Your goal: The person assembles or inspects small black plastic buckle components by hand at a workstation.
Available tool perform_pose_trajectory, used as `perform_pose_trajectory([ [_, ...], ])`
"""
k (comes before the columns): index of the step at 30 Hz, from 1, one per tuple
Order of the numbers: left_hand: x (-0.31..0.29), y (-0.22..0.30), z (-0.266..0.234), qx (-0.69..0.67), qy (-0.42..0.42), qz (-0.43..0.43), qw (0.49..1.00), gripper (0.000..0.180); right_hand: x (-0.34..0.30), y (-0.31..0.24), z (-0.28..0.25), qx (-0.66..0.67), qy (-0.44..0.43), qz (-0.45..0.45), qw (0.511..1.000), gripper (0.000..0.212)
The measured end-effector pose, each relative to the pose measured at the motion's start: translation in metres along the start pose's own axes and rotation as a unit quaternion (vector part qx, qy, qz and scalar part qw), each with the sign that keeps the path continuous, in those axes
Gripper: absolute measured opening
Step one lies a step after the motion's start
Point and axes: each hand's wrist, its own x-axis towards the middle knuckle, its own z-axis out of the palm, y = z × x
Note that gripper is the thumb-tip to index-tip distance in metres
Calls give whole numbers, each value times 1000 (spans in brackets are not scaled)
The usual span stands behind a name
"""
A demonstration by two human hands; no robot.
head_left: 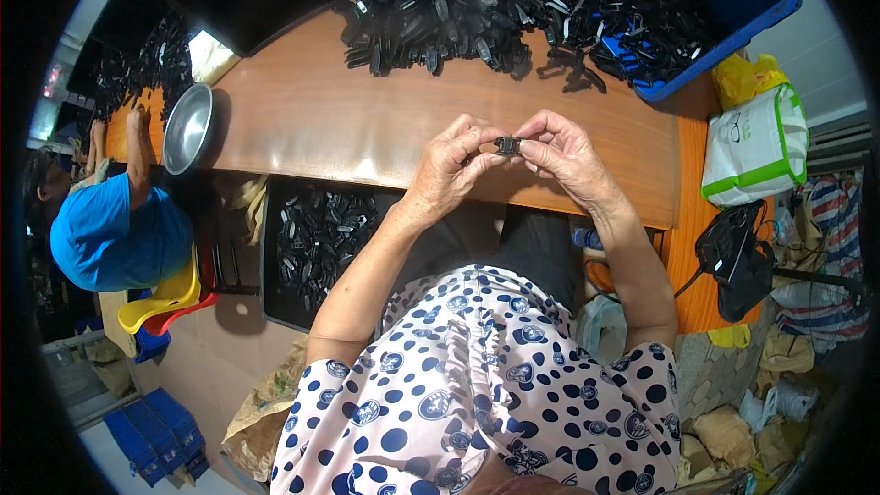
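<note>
A small black plastic piece point(507, 145) is held between my two hands, a little above the near edge of the wooden table. My left hand point(454, 160) pinches its left end between thumb and fingers. On its other end, the thumb and fingertips of my right hand point(570, 156) are closed. The fingertips cover both ends, and its exact kind is too small to tell. Beyond my hands, a large heap of small black plastic parts point(440, 18) lies across the far side of the table point(312, 110).
A blue bin point(747, 41) tilts at the far right, beside a white and green bag point(756, 147). A metal bowl point(189, 128) stands left. Below the table edge, a dark tray point(271, 298) holds black parts. Another person in a blue shirt point(119, 234) works at left.
</note>
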Motion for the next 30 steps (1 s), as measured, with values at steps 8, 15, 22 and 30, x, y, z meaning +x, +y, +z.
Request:
perform_pose_trajectory([
  [8, -8, 1, 4, 6, -39, -29, 999, 21, -2, 3, -17, -25, -53, 69, 996, 17],
  [15, -9, 0, 2, 85, -64, -5, 994, 19, 0, 8, -20, -12, -41, 158, 987, 16],
  [22, -5, 1, 3, 109, -129, -38, 985, 18, 3, 24, -30, 34, -58, 193, 979, 17],
  [30, -1, -16, 21, -109, -3, -165, 980, 19, 17, 19, -21, 173, -42, 199, 964, 29],
])
